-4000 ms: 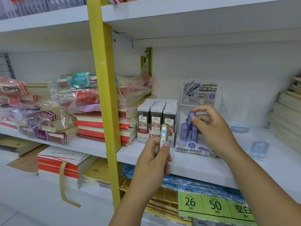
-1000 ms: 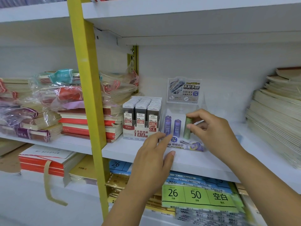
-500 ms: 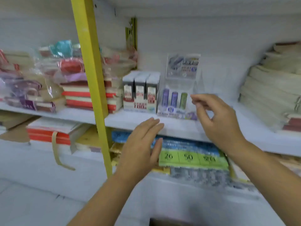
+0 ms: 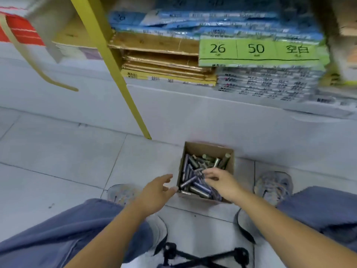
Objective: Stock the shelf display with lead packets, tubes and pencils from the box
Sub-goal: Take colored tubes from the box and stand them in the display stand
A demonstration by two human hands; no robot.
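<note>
A small brown cardboard box stands on the floor between my feet, full of several purple and green lead tubes. My right hand reaches into the box, its fingers spread over the tubes; whether they pinch one I cannot tell. At the box's left wall my left hand hovers with fingers relaxed and nothing in it. The shelf display is out of view above.
A yellow shelf post slants down to the floor left of the box. The bottom shelf holds stacked paper packs and a green label reading 26, 50. My shoes flank the box on grey tiles.
My view dropped from the shelf display to the floor. Both hands left the shelf and came down to the box; the right hand now reaches among the tubes.
</note>
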